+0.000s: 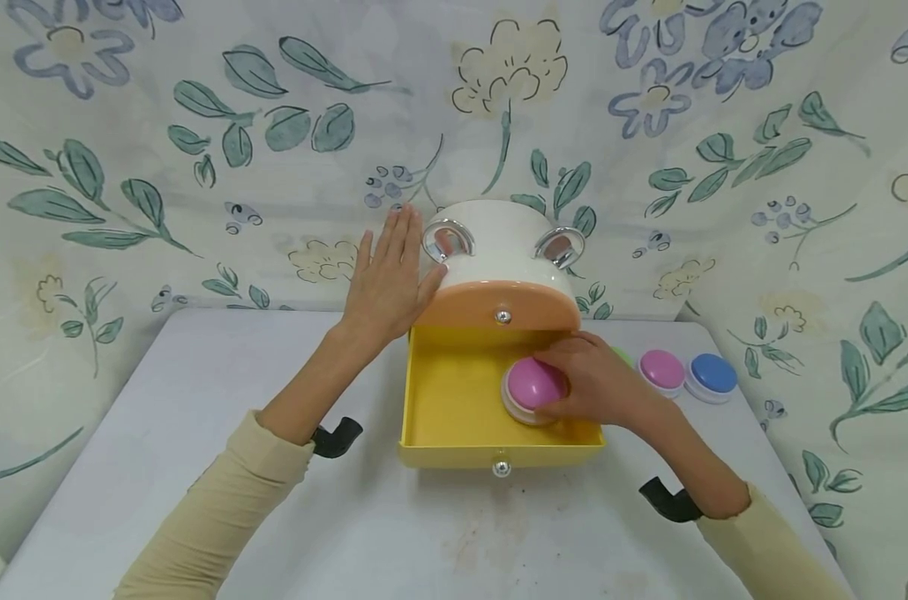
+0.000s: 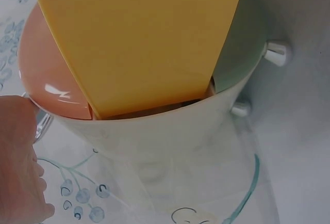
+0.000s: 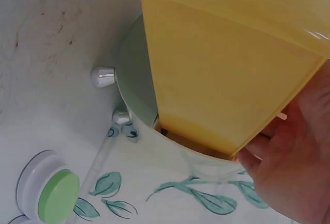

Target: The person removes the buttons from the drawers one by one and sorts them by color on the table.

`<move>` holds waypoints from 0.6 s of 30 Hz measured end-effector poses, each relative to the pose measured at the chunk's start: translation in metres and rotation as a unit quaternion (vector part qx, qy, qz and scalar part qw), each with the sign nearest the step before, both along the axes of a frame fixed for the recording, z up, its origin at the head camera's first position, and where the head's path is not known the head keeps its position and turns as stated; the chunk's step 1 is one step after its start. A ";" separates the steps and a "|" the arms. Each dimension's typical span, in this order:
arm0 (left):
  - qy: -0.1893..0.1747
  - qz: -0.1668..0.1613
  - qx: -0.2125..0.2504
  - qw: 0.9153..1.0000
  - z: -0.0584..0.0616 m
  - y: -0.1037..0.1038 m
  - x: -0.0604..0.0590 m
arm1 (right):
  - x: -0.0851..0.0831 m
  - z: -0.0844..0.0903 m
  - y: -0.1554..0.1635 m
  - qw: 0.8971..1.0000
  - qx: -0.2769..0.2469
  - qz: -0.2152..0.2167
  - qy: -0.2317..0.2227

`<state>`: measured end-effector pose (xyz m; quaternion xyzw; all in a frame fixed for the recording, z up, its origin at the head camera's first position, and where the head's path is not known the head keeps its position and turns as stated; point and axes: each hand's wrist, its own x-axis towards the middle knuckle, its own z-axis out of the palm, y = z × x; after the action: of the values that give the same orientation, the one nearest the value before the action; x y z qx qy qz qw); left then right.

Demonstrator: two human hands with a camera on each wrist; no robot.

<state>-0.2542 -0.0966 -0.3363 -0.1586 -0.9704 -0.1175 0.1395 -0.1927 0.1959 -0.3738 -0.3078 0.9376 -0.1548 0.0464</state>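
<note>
A small rounded cabinet [image 1: 499,260] with a white body, an orange upper front and ear-like silver handles stands at the back of the table. Its yellow drawer [image 1: 454,456] is pulled out. Inside the drawer, towards its right side, my right hand [image 1: 602,382] grips a pink push button [image 1: 535,383] with a white base, thumb and fingers around its edge. My left hand [image 1: 388,287] lies with straight fingers along the cabinet's upper left side, near the left handle [image 1: 448,240]. From the right wrist view, the drawer wall hides the fingertips of that hand.
To the right of the cabinet stand another pink push button [image 1: 661,371], a blue one [image 1: 713,375] and a green one [image 3: 59,196], which my right hand mostly hides in the head view. Flowered cloth [image 1: 274,192] hangs behind the white table [image 1: 334,517].
</note>
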 end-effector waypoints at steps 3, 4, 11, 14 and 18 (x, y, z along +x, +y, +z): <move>-0.001 0.000 0.002 1.000 0.000 0.000 0.000 | 0.001 0.002 0.002 0.999 -0.041 -0.003 -0.030; -0.002 0.000 0.003 1.000 0.000 0.000 0.000 | 0.002 0.002 0.002 0.998 -0.052 -0.004 -0.041; -0.001 -0.003 0.006 1.000 0.000 0.000 0.001 | 0.010 0.012 0.013 0.990 -0.118 -0.018 -0.072; -0.001 -0.004 0.009 1.000 0.000 0.000 0.001 | 0.013 0.019 0.021 0.988 -0.139 -0.029 -0.062; -0.002 -0.004 0.010 1.000 0.001 0.000 0.000 | 0.018 0.029 0.032 0.986 -0.152 -0.052 -0.049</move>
<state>-0.2538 -0.0966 -0.3358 -0.1607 -0.9688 -0.1277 0.1390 -0.1747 0.2280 -0.3450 -0.2540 0.9145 -0.3126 0.0373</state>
